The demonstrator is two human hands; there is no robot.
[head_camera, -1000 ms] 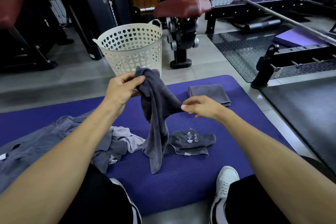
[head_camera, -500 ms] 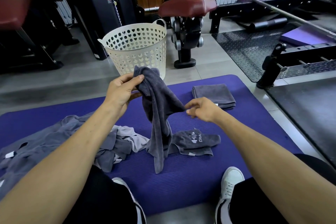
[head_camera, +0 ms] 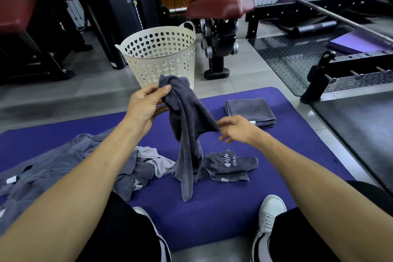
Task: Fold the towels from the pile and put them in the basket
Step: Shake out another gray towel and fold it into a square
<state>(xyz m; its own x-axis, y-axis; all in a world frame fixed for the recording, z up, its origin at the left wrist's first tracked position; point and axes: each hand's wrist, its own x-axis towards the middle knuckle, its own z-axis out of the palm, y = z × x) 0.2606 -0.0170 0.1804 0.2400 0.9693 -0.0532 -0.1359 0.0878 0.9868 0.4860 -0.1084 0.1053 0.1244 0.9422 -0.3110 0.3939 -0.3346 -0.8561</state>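
Observation:
My left hand [head_camera: 146, 105] grips the top of a dark grey towel [head_camera: 187, 130] that hangs bunched above the purple mat [head_camera: 212, 215]. My right hand [head_camera: 238, 130] pinches an edge of the same towel at mid-height, pulling it out to the right. The towel's lower end trails on the mat. A pile of grey towels [head_camera: 70, 161] lies at the left. One folded grey towel [head_camera: 251, 111] sits on the mat at the right. The cream perforated basket [head_camera: 161, 57] stands on the floor beyond the mat.
A small dark cloth with white lettering [head_camera: 229, 165] lies on the mat under the hanging towel. A gym machine with a maroon seat [head_camera: 219, 8] stands behind the basket. A barbell rack [head_camera: 331, 66] is at the right. My white shoes [head_camera: 268, 219] rest at the mat's near edge.
My right hand has slid slightly along the towel's edge and drawn it out to the right. The left hand keeps its grip at the top.

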